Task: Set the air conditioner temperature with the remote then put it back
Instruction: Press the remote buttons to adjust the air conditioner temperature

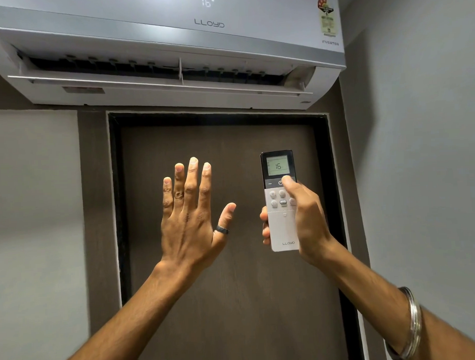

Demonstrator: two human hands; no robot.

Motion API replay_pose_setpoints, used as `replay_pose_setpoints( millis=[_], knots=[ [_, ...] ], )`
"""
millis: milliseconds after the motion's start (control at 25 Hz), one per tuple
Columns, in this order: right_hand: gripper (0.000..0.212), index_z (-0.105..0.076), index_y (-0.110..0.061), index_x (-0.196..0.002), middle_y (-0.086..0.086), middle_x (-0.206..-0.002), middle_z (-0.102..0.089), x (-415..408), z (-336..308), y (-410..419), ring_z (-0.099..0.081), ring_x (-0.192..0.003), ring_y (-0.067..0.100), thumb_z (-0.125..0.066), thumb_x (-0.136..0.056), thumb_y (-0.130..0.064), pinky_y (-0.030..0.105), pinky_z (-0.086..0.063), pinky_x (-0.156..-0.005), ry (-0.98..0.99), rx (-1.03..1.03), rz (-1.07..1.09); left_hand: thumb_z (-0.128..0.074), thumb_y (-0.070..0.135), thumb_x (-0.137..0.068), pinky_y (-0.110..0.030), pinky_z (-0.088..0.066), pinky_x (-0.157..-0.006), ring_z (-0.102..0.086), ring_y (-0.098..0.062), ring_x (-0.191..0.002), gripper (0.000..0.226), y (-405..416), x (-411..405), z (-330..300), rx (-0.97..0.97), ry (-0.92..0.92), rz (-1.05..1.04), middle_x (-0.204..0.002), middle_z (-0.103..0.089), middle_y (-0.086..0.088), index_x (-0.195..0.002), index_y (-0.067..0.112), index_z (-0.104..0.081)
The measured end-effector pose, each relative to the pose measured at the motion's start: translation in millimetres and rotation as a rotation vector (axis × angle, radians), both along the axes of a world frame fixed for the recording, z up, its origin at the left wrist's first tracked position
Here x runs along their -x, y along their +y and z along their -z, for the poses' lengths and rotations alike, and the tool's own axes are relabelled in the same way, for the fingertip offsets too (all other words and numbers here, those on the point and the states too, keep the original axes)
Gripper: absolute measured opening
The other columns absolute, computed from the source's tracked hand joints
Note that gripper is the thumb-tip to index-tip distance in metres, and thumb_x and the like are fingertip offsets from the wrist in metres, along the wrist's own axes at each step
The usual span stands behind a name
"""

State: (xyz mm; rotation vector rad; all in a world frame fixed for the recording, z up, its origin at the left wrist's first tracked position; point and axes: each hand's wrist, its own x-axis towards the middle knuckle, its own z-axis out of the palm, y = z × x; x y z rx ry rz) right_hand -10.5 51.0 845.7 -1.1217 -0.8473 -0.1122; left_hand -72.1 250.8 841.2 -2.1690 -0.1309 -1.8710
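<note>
My right hand [303,218] grips the Lloyd remote [281,202] upright below the air conditioner [172,47], thumb on its top buttons; its screen reads 16. The unit shows "16", "LLOYD", "INVERTER". My left hand [190,222] is open, fingers spread, empty.

Air conditioner [172,34] front: "16°", "LLOYD", "INVERTER" at right end. Below it, remote [281,202]: screen "16", "LLOYD" at its base.

The air conditioner [145,35] is white with a grey band and a red-and-green sticker [326,15]. The remote [282,226] is white below, black around its pale green screen. The door [234,287] is dark brown, the walls [431,146] grey.
</note>
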Motion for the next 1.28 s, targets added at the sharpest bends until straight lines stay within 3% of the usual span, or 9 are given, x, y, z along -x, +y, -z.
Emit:
replay_pose_setpoints(
  millis=[120, 440, 880, 1280],
  knots=[
    [0.051, -0.059, 0.002, -0.114, 0.018, -0.071, -0.071, -1.4, -0.4, 0.5, -0.066, -0.048, 0.029, -0.035, -0.112, -0.043, 0.035, -0.059, -0.046, 0.046, -0.004, 0.015, -0.032, 0.061, -0.100, -0.053, -0.002, -0.131, -0.001, -0.033, -0.161, 0.083, 1.0, -0.1, 0.0, 0.004, 0.006, -0.006, -0.173, -0.008, -0.015, -0.164, 0.011, -0.018],
    [0.045, -0.060, -0.006, -0.109, 0.008, -0.066, -0.074, 2.7, -1.2, 2.3, -0.069, -0.048, 0.024, -0.033, -0.113, -0.042, 0.034, -0.061, -0.047, -0.008, 0.021, 0.064, -0.032, 0.061, -0.100, -0.052, -0.002, -0.131, -0.001, -0.033, -0.161, 0.082, 0.9, 0.9, -1.3, 0.009, 0.000, -0.003, -0.173, -0.009, -0.015, -0.164, 0.011, -0.018],
    [0.043, -0.062, -0.007, -0.102, 0.014, -0.068, -0.075, 4.8, -1.9, -0.1, -0.068, -0.047, 0.028, -0.037, -0.112, -0.041, 0.036, -0.060, -0.044, -0.032, 0.000, 0.105, -0.033, 0.062, -0.100, -0.051, -0.001, -0.131, 0.000, -0.032, -0.161, 0.083, 1.8, 0.1, -0.6, -0.003, -0.012, -0.012, -0.174, -0.009, -0.014, -0.164, 0.011, -0.018],
    [0.048, -0.059, -0.002, -0.115, 0.014, -0.072, -0.073, 4.9, -2.0, -5.4, -0.069, -0.049, 0.027, -0.033, -0.113, -0.043, 0.034, -0.061, -0.048, -0.007, 0.024, 0.061, -0.032, 0.061, -0.100, -0.052, -0.003, -0.131, -0.001, -0.032, -0.161, 0.083, -6.4, 3.6, -2.0, 0.001, -0.002, 0.004, -0.173, -0.010, -0.015, -0.164, 0.011, -0.018]
  ],
)
